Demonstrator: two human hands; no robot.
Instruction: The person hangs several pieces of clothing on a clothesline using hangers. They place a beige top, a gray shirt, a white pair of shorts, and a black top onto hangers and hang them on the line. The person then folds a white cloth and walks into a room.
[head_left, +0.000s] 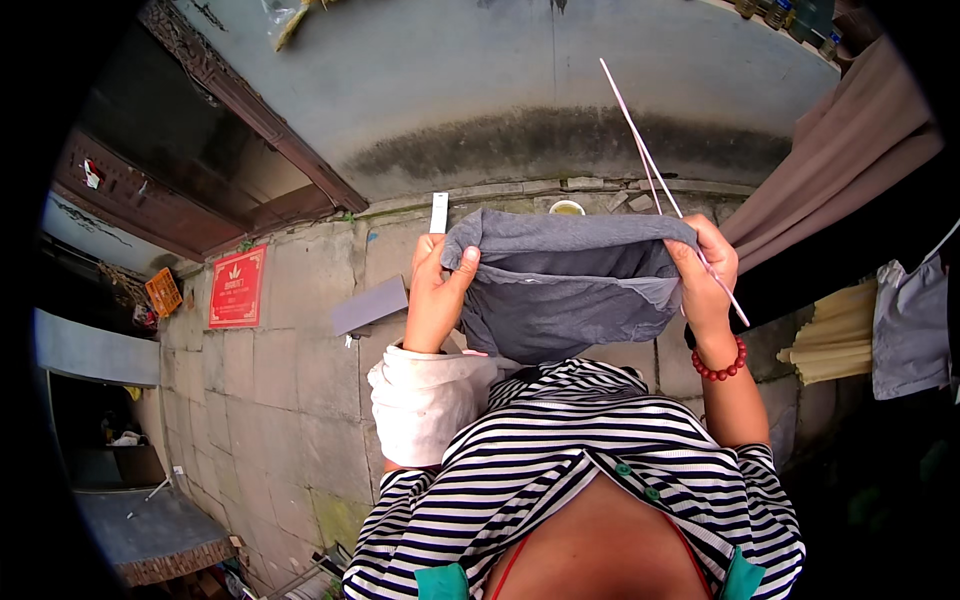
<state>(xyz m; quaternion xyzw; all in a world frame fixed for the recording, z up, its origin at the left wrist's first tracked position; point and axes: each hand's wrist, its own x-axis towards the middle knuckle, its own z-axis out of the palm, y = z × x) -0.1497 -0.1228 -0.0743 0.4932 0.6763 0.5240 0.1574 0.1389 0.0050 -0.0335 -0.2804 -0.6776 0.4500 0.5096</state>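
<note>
A dark grey cloth garment (570, 315) is stretched between my hands in front of my chest, its folded upper edge gaping. My left hand (441, 289) pinches the left end of that edge, thumb on top. At the other end, my right hand (705, 274) grips the cloth together with a thin pale pink hanger (637, 139), seen nearly edge-on. The hanger sticks up past the hand, and one end points down beside the wrist. A white cloth (427, 405) hangs over my left forearm. Part of the garment's inside lies in shadow.
A low grey bench or board (370, 305) stands on the paved floor (262, 405) at left, near a red mat (238, 289). A white bowl (567, 208) sits by the wall. Brown fabric (832, 157) and a hanging yellow cloth (832, 334) are at right. An orange crate (163, 292) stands farther left.
</note>
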